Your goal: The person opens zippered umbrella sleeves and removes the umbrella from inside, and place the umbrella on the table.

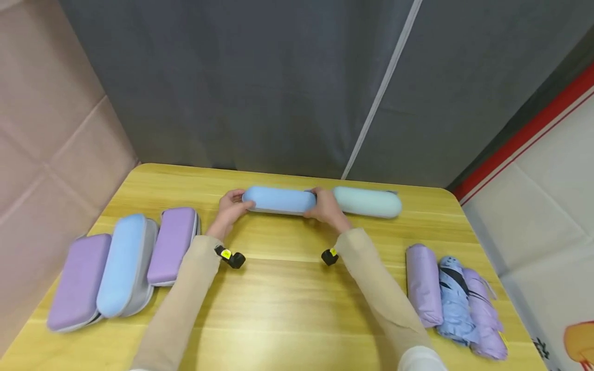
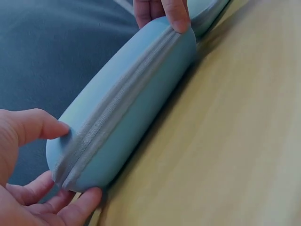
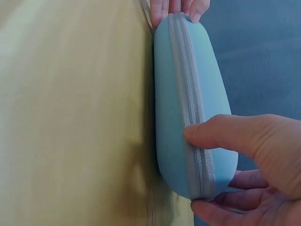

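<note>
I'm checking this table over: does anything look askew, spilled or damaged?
No spill or plain damage shows; the light-blue rounded zip case being held looks intact. The rumpled purple fabric roll at the far right is slightly odd: it looks bunched, with a strip sticking out, unlike the smooth purple fabric roll.

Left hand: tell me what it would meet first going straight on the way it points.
The blue case, whose end the left hand grips; past that, probably the grey curtain, though depth is unclear.
</note>
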Action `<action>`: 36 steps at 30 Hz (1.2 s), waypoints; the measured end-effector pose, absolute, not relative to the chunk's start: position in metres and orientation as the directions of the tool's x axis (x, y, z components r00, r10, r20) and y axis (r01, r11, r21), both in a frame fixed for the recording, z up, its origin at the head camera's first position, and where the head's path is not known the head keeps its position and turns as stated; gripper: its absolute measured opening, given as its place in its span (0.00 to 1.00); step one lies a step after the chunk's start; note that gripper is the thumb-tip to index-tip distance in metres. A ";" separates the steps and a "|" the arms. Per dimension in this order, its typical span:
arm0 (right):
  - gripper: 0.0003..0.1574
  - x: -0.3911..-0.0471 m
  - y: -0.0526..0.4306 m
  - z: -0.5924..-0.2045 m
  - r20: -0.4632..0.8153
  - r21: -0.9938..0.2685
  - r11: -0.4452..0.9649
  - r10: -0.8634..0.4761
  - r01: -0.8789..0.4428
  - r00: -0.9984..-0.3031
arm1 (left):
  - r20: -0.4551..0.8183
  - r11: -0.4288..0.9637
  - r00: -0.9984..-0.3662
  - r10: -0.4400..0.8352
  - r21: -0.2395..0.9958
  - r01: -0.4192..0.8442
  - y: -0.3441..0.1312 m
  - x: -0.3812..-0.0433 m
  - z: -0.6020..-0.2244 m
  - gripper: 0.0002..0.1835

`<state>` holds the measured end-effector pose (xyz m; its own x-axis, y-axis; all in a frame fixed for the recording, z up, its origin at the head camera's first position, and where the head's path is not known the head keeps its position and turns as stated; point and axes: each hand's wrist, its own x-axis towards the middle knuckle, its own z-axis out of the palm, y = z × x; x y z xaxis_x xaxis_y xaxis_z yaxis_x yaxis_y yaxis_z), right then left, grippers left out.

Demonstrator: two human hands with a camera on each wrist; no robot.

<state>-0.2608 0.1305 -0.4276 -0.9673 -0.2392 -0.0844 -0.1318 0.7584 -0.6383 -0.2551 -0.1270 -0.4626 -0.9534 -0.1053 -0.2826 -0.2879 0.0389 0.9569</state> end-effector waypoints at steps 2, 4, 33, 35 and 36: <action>0.41 -0.254 0.131 -0.428 -0.083 -0.631 0.764 -0.240 -0.135 -0.967 | -0.278 0.056 -0.956 -0.097 0.957 -0.284 -0.127 -0.247 -0.462 0.32; 0.42 -0.246 0.133 -0.428 -0.090 -0.614 0.779 -0.234 -0.131 -0.968 | -0.275 0.073 -0.957 -0.088 0.957 -0.282 -0.127 -0.239 -0.460 0.32; 0.30 -0.203 0.164 -0.431 0.015 -0.652 0.697 -0.381 -0.298 -0.924 | 0.047 0.627 -0.933 0.356 0.729 0.276 -0.137 -0.210 -0.446 0.37; 0.23 -0.204 0.166 -0.432 0.020 -0.686 0.667 -0.383 -0.291 -0.924 | 0.072 0.646 -0.914 0.400 0.685 0.336 -0.138 -0.210 -0.446 0.38; 0.21 -0.205 0.167 -0.432 0.027 -0.697 0.654 -0.384 -0.293 -0.923 | 0.078 0.652 -0.906 0.415 0.669 0.357 -0.138 -0.209 -0.446 0.39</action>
